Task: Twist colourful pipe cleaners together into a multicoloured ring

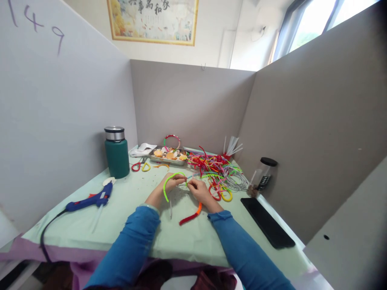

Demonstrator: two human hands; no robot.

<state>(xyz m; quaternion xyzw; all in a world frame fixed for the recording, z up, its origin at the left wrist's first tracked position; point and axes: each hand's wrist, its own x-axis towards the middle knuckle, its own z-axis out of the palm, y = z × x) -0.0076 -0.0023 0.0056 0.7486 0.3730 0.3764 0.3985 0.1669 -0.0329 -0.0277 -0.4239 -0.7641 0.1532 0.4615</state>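
Note:
A bright green fuzzy strip curves over my left hand, whose fingers are pinched on it. Close at its right, my right hand has its fingertips closed at the strip's end, with a thin grey wire partly visible between the hands. On the table below my right hand lies a red and orange fuzzy strip. A thin metal tool lies below my left hand. The fingertips are small in view, and part of the green strip is hidden by them.
A green bottle and a blue glue gun are at the left. Behind my hands are a metal tray of small pieces and a pile of coloured strips. A black phone-like slab and a clear jar are at the right.

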